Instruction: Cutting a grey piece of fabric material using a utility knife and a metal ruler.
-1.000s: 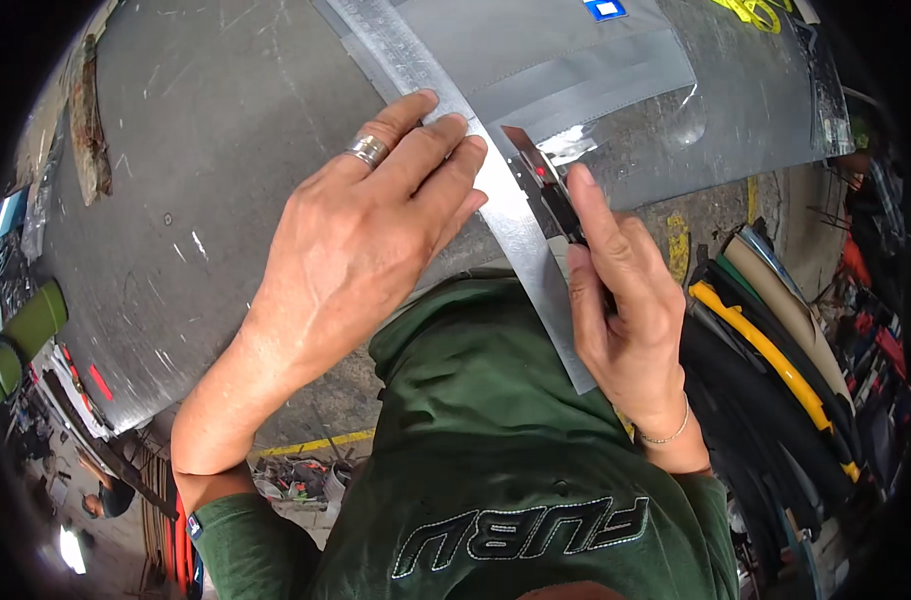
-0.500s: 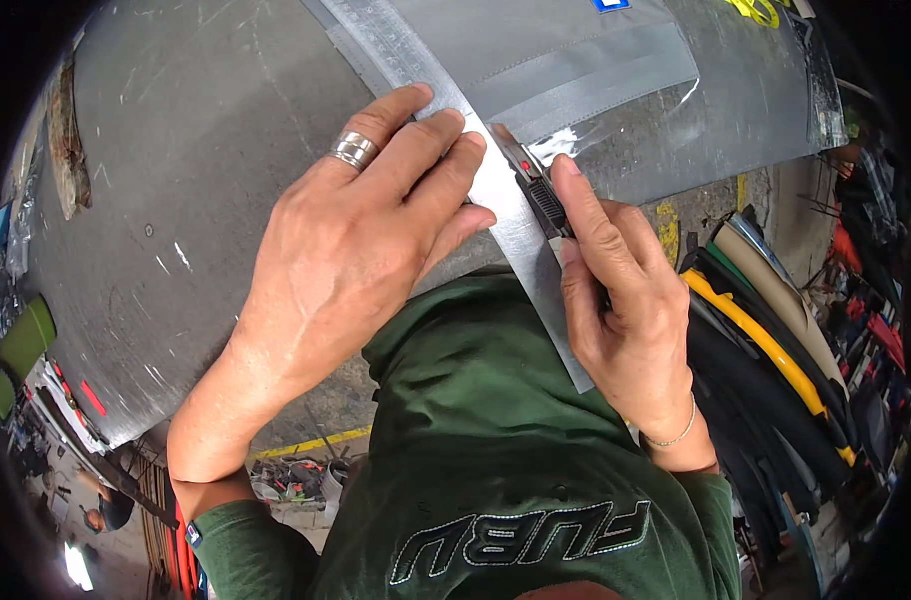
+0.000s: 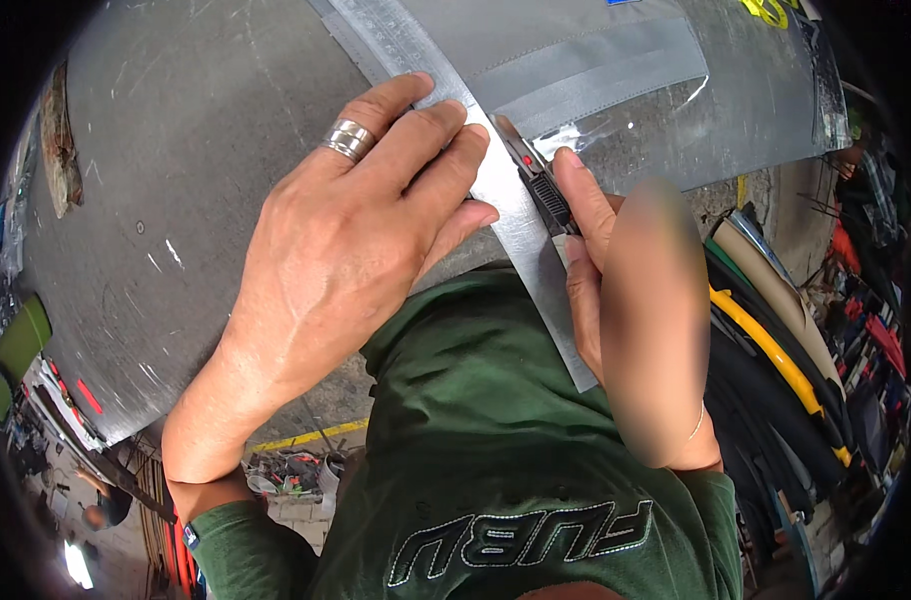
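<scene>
A long metal ruler (image 3: 511, 190) lies slantwise over grey fabric and past the near edge of the work surface, toward my green shirt. My left hand (image 3: 346, 220), wearing a wide ring, bears down on it with bent fingertips and thumb. On the ruler's right side, a utility knife (image 3: 544, 190) with a red dot stands with its blade end against the edge. My right hand (image 3: 588, 260) is closed round its handle; much of that hand is smeared. A grey fabric piece with a stitched band (image 3: 596, 85) and shiny clear plastic (image 3: 576, 140) lies beyond the knife.
The dark, scratched work surface (image 3: 176, 150) curves across the view. A ragged brown strip (image 3: 59, 140) lies at its left. Rolled materials, one yellow (image 3: 766, 345), stand at the right. A yellow thing (image 3: 766, 12) sits far right. Another person (image 3: 106, 505) is far off, lower left.
The ruler, knife and both hands keep nearly the same places relative to each other. The fabric and work surface have shifted slightly in view. My right hand now shows smeared.
</scene>
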### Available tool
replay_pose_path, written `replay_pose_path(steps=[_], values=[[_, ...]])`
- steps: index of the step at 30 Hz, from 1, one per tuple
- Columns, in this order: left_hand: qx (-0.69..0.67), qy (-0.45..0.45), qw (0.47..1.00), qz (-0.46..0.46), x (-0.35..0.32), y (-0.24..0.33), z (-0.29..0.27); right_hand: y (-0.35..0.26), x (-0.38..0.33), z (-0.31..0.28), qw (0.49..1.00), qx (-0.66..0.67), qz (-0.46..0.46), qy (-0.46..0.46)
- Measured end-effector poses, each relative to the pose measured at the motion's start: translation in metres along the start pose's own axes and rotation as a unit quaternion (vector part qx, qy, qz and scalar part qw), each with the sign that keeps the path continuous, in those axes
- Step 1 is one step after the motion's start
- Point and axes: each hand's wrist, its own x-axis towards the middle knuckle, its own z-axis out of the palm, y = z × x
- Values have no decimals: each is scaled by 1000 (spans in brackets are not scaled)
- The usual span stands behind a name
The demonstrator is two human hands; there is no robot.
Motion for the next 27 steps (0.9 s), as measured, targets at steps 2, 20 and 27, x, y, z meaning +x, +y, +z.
replay_pose_path(steps=[2, 20, 27], values=[[-5, -1, 1000, 3, 0, 0, -1, -2, 1, -2, 1000, -4, 4, -4], [3, 2, 1000, 5, 1, 0, 2, -19, 13, -25, 992, -94, 15, -81], [14, -6, 1000, 7, 2, 1, 2, -17, 12, -29, 991, -102, 7, -85]])
